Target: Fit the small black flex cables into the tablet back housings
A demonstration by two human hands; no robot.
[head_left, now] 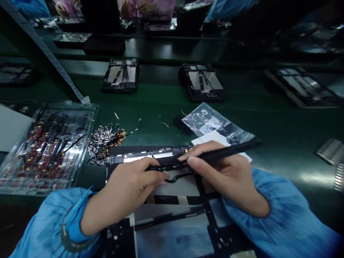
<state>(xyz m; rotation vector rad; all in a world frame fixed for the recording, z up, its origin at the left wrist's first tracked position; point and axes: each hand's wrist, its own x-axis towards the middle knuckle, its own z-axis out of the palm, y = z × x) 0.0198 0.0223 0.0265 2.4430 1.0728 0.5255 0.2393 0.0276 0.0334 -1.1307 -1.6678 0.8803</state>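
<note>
Below me lies an opened tablet-like device (172,234) with silvery battery panels, small boards and a dark frame. Over its upper part, my left hand (131,182) is closed, thumb and fingers pinching a thin black cable (176,177) whose free end curls to the right. My right hand (223,172) grips a slim black stick-like tool (231,148), its back end pointing up and right. The tool's tip, near the left fingers, is blurred, so its exact kind is unclear. A black strip (169,216) crosses the device's lower panels.
At left, a clear plastic tray (92,111) holds many small cabled parts. Beside it lies a pile of small connector cables (107,139). A plastic bag (233,129) sits beyond my right hand. Similar devices (120,76) line the bench further back, with co-workers (156,9) opposite.
</note>
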